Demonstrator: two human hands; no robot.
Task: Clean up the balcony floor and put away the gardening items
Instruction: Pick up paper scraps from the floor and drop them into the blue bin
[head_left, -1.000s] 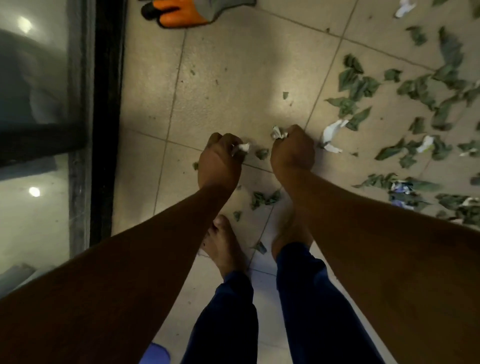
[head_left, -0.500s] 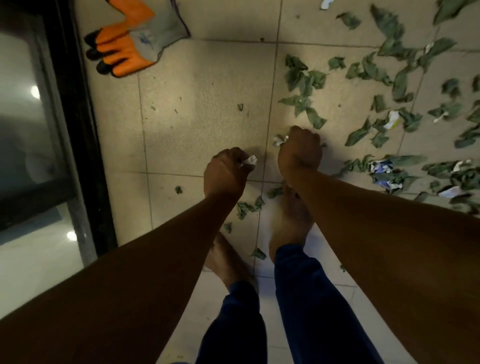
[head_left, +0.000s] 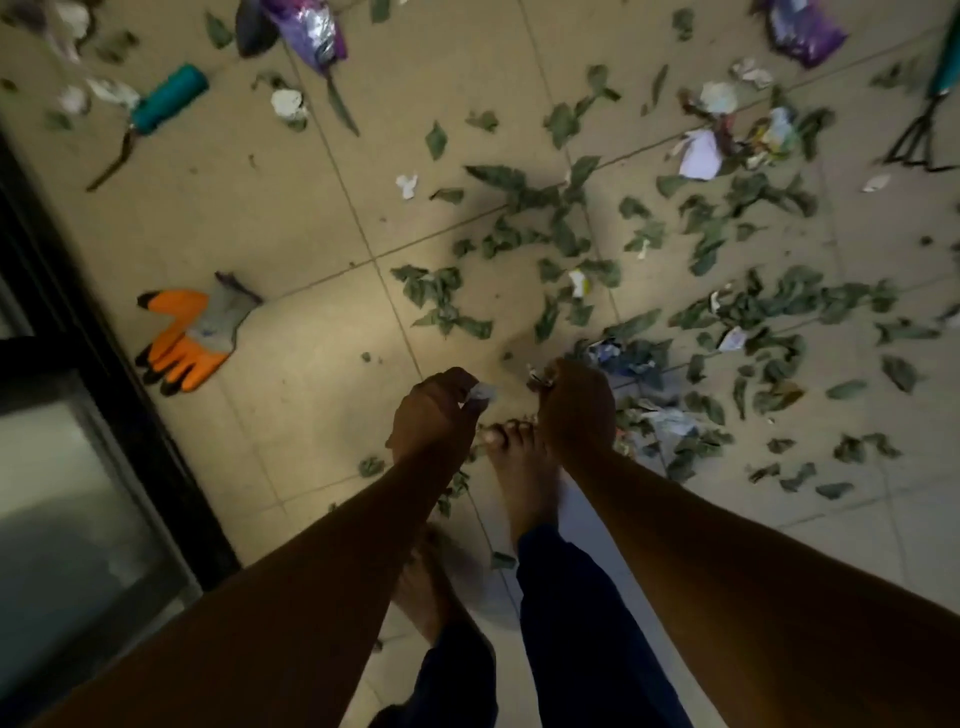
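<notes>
I look down at a tiled balcony floor (head_left: 291, 218) strewn with green leaves (head_left: 524, 208) and paper scraps. My left hand (head_left: 434, 410) is curled around a pale paper scrap (head_left: 480, 392) that sticks out of the fist. Beside it, my right hand (head_left: 574, 410) is curled around a small wad of leaf and paper bits (head_left: 537, 382). Both fists hang above my bare feet. An orange and grey gardening glove (head_left: 192, 335) lies to the left. A teal-handled tool (head_left: 156, 106) lies at the upper left and a hand rake (head_left: 924, 124) at the upper right.
A black door frame and glass pane (head_left: 78, 441) run along the left side. Purple wrappers (head_left: 311, 31) lie at the top, another purple wrapper (head_left: 808, 31) at the top right. Crumpled papers (head_left: 701, 158) sit among the leaves on the right.
The view has lifted and swung, showing more floor ahead, with tools and wrappers now visible. Both fists keep their scraps and stay side by side; my right foot has stepped forward.
</notes>
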